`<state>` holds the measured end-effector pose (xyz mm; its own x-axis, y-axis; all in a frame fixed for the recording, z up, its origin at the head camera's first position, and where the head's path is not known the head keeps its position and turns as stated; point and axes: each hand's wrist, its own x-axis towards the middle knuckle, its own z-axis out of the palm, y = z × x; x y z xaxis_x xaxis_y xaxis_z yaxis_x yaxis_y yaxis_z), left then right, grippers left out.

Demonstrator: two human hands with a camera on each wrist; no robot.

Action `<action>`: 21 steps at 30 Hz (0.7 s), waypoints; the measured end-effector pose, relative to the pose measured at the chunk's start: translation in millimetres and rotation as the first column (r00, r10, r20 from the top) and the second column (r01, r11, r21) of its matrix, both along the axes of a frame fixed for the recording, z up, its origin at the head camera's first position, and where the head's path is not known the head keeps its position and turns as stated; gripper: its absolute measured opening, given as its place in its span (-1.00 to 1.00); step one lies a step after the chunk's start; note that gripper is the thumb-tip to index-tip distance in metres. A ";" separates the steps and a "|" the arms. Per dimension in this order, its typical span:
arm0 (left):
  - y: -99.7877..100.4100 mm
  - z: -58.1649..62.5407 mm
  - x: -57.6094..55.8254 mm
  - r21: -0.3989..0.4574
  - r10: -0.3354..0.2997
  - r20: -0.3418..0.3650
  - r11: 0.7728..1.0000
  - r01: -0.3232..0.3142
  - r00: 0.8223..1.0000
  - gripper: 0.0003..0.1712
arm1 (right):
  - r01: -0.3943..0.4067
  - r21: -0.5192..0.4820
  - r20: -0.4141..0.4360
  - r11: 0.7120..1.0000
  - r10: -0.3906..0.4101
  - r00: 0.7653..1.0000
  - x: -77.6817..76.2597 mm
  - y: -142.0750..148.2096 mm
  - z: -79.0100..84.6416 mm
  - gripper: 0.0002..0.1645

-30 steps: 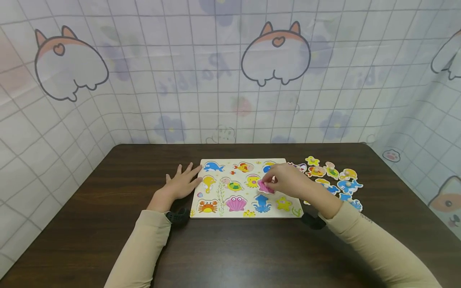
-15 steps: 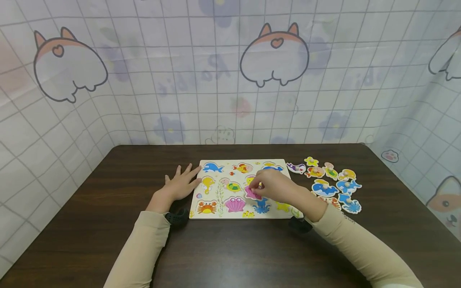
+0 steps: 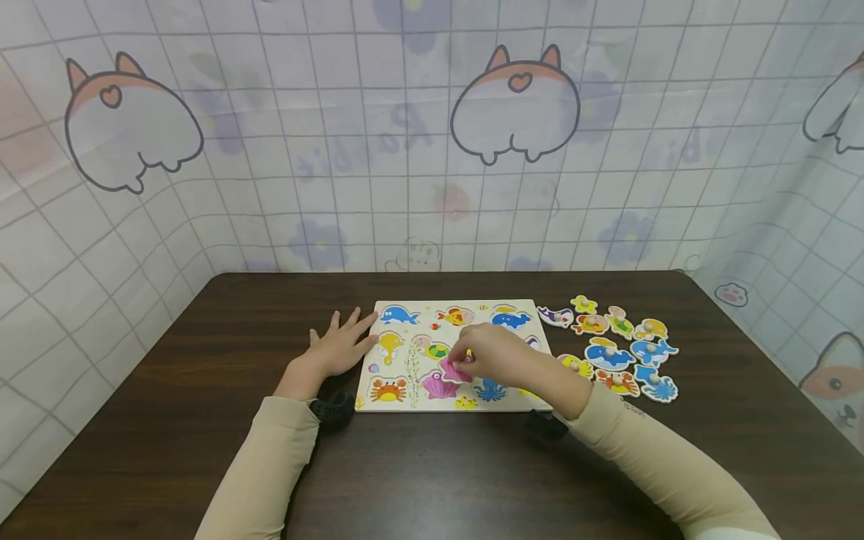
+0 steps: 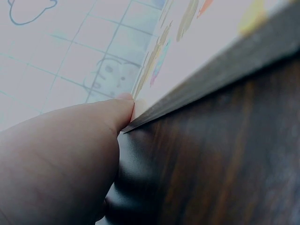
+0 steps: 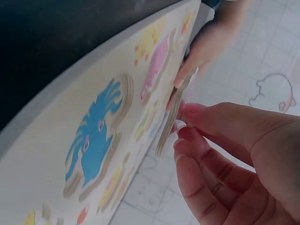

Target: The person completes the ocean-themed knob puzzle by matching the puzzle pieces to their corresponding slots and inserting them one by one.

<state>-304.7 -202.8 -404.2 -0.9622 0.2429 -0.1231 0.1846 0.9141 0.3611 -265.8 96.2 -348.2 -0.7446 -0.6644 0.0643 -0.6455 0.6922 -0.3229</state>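
My right hand [image 3: 496, 358] pinches a pink shell puzzle piece [image 3: 455, 370] by its knob, thumb against fingers. In the right wrist view the shell piece [image 5: 171, 119] is seen edge-on, raised off the board. Below it in the head view lies the pink shell recess [image 3: 437, 387], partly covered by the piece. The cream puzzle board [image 3: 364, 367] lies flat, printed with sea animals. My left hand [image 3: 332, 354] lies with spread fingers at the board's left edge, and in the left wrist view its thumb [image 4: 123, 110] touches the board's side.
Several knobbed pieces lie on the dark table [image 3: 432, 480] right of the board, among them a blue whale [image 3: 609, 354], a crab [image 3: 617, 382], a yellow star [image 3: 583, 304] and a blue octopus [image 3: 658, 387]. A patterned cloth wall [image 3: 364, 195] stands behind the table.
My right hand has moved left over the board with the shell piece, from the right part to just above the pink shell recess. The left hand has stayed in place.
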 end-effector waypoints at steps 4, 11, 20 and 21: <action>-0.3 0.2 1.2 0.009 -0.005 0.003 1.000 0.005 1.000 -0.25 | -0.026 0.019 -0.026 0.999 0.027 0.999 0.3 -5.9 -4.0 -0.89; -0.7 -0.9 0.1 0.003 -0.010 0.000 1.000 0.010 1.000 -0.25 | -0.020 0.022 -0.022 1.000 0.020 1.000 1.2 -11.5 -5.9 -0.88; -1.1 -0.6 -0.7 0.009 -0.011 -0.001 1.000 0.011 1.000 -0.25 | -0.025 0.048 -0.004 0.999 0.025 1.000 1.5 -21.8 -9.4 -0.88; -1.2 -0.3 -0.4 0.011 -0.011 0.000 1.000 0.011 1.000 -0.25 | -0.030 0.052 -0.009 0.998 0.031 0.999 1.7 -22.3 -10.2 -0.88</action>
<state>-305.1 -203.9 -404.5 -0.9595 0.2548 -0.1204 0.1945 0.9078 0.3716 -264.1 73.8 -358.4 -0.7236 -0.6893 0.0362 -0.6694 0.6880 -0.2804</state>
